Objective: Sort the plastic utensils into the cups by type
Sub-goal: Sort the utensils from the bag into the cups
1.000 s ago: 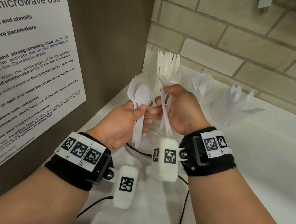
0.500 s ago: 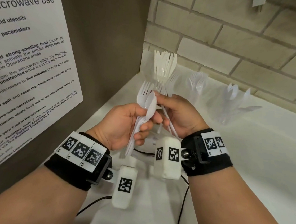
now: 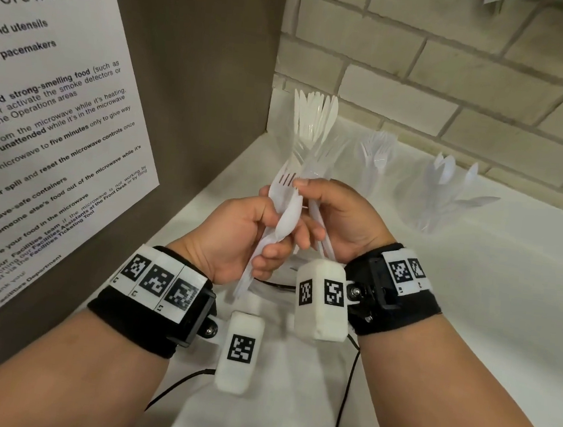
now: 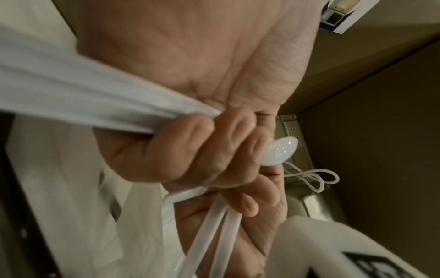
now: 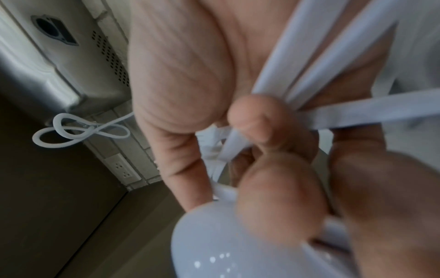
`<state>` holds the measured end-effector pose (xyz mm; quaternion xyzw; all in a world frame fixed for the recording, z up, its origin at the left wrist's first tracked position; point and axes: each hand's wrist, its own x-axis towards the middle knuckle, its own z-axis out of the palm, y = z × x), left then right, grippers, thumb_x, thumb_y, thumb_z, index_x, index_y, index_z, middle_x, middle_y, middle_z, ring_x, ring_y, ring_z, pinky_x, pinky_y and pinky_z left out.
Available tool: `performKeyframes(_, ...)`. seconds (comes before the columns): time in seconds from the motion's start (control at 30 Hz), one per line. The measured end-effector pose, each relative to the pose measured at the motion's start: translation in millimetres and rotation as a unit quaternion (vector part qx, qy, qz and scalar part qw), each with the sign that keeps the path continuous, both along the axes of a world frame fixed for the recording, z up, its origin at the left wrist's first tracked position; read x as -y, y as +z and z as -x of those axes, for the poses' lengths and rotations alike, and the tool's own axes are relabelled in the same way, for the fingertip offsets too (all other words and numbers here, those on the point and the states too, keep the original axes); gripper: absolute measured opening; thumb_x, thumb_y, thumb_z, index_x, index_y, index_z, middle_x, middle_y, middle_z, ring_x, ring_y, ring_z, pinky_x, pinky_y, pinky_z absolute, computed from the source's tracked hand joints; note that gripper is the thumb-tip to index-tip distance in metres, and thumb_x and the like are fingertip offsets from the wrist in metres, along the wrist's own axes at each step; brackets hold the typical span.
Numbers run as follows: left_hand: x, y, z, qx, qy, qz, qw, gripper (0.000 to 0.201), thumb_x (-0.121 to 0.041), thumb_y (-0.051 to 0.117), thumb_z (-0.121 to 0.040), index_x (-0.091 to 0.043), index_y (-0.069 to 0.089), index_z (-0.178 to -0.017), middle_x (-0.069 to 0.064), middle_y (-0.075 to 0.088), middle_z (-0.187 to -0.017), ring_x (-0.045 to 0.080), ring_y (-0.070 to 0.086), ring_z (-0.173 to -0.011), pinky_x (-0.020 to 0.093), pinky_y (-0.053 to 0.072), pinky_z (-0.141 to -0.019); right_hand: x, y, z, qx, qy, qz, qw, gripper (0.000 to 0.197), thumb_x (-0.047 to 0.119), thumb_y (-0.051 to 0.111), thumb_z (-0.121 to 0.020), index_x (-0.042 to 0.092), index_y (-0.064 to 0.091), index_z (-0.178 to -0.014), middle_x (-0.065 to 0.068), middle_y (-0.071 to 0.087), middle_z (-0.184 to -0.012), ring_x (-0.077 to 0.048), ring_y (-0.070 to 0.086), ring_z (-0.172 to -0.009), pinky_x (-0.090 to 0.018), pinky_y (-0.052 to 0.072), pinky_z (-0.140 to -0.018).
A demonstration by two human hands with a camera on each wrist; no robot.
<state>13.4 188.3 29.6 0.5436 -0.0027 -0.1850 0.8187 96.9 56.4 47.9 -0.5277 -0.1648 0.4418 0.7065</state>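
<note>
Black wristbands [image 3: 146,317] with checkered marker tags, white camera pods [image 3: 321,301], bare forearms

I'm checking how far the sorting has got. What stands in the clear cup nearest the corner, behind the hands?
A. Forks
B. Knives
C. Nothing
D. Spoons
B: in the head view white knives fan upright out of the corner cup, their plain pointed blades showing above the left hand and right hand.
</note>
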Motion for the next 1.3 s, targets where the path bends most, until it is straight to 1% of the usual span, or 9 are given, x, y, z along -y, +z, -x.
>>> performKeyframes(0.13, 1.8, -6.9, 1.7, -0.032, -0.014, -0.010, 0.999, 0.036, -0.018, 0.033, -0.077, -0.006, 0.067, -0.081, 0.003, 0.036, -0.050, 0.013, 0.030, -0.037, 0.022, 0.021, -0.042, 0.0, 5.6, 0.3, 0.032, -0.096, 0.011, 0.995, 0.031, 0.014, 0.053, -0.089, -0.011, 0.066, -0.100, -0.002, 0.033, -0.032, -0.017, 0.043, -0.034, -0.023, 0.050, -0.051)
performKeyframes(0.27, 1.5, -4.5, 0.0, -0.042, -0.022, -0.007, 0.999, 0.032, -0.018, 0.037, -0.074, -0.008, 0.065, -0.086, 0.004, 0.039, -0.056, 0.010, 0.027, -0.033, 0.020, 0.017, -0.041, -1.3, 6.8, 1.8, 0.012, -0.126, -0.027, 0.992, 0.019, 0.012, 0.055, -0.089, 0.001, 0.065, -0.102, -0.003, 0.037, -0.038, -0.019, 0.038, -0.026, -0.022, 0.043, -0.039)
performKeyframes(0.43, 1.4, 2.1, -3.7, -0.056, -0.021, -0.028, 0.998, 0.030, -0.015, 0.039, -0.073, -0.006, 0.065, -0.085, 0.006, 0.040, -0.063, 0.008, 0.024, -0.032, 0.013, 0.019, -0.038, 2.7, 4.1, -0.6, -0.008, -0.046, 0.024, 0.999, 0.026, 0.021, 0.059, -0.086, -0.001, 0.071, -0.095, -0.003, 0.032, -0.036, -0.027, 0.043, -0.044, -0.038, 0.052, -0.068)
performKeyframes(0.6, 2.3, -1.9, -5.8, -0.073, 0.008, -0.037, 0.997, 0.031, -0.014, 0.038, -0.076, -0.010, 0.063, -0.093, 0.007, 0.048, -0.068, 0.009, 0.025, -0.031, 0.013, 0.023, -0.037, 2.7, -1.3, -7.2, 0.036, -0.142, 0.003, 0.989, 0.039, 0.023, 0.054, -0.095, 0.007, 0.073, -0.064, -0.009, 0.049, -0.059, -0.025, 0.044, -0.044, -0.031, 0.043, -0.054)
performKeyframes(0.77, 6.5, -3.3, -8.3, -0.089, 0.027, -0.091, 0.992, 0.039, -0.017, 0.040, -0.073, -0.002, 0.062, -0.101, 0.006, 0.052, -0.067, 0.009, 0.026, -0.032, 0.015, 0.020, -0.038, 12.7, 7.1, -18.8, -0.019, -0.215, -0.054, 0.975, 0.030, 0.019, 0.048, -0.099, 0.013, 0.062, -0.073, -0.001, 0.060, -0.067, -0.018, 0.060, -0.066, -0.041, 0.052, -0.074)
performKeyframes(0.9, 12.4, -1.8, -12.9, -0.090, 0.098, -0.109, 0.985, 0.036, -0.014, 0.039, -0.081, 0.003, 0.063, -0.102, 0.006, 0.057, -0.066, 0.011, 0.029, -0.036, 0.018, 0.023, -0.040, 33.5, 36.3, -48.2, 0.102, -0.332, -0.072, 0.935, 0.022, 0.018, 0.043, -0.102, 0.014, 0.055, -0.084, 0.000, 0.059, -0.065, -0.017, 0.058, -0.061, -0.035, 0.051, -0.068)
performKeyframes(1.07, 19.7, 0.4, -19.5, -0.070, 0.185, -0.134, 0.971, 0.028, -0.017, 0.047, -0.093, 0.000, 0.068, -0.093, 0.004, 0.057, -0.064, 0.012, 0.038, -0.045, 0.025, 0.032, -0.045, 46.7, 54.7, -91.9, 0.344, -0.445, -0.015, 0.827, 0.019, 0.012, 0.049, -0.098, 0.020, 0.058, -0.083, -0.001, 0.061, -0.072, -0.019, 0.061, -0.068, -0.039, 0.050, -0.080)
performKeyframes(1.2, 22.5, -0.6, -21.9, -0.068, 0.209, -0.115, 0.969, 0.024, -0.017, 0.050, -0.094, -0.001, 0.068, -0.093, 0.004, 0.055, -0.062, 0.013, 0.039, -0.046, 0.026, 0.031, -0.046, 47.1, 37.1, -124.4, 0.335, -0.470, 0.017, 0.817, 0.017, 0.014, 0.052, -0.097, -0.002, 0.058, -0.098, 0.000, 0.062, -0.071, -0.013, 0.063, -0.066, -0.025, 0.052, -0.070)
performKeyframes(1.3, 22.8, -2.0, -22.0, -0.059, 0.206, -0.114, 0.970, 0.024, -0.016, 0.050, -0.094, -0.001, 0.068, -0.092, 0.004, 0.054, -0.063, 0.013, 0.039, -0.047, 0.028, 0.031, -0.048, 45.7, 22.4, -136.0, 0.317, -0.477, 0.040, 0.819, 0.022, 0.017, 0.052, -0.097, -0.001, 0.061, -0.089, 0.002, 0.063, -0.067, -0.016, 0.062, -0.069, -0.028, 0.052, -0.073)
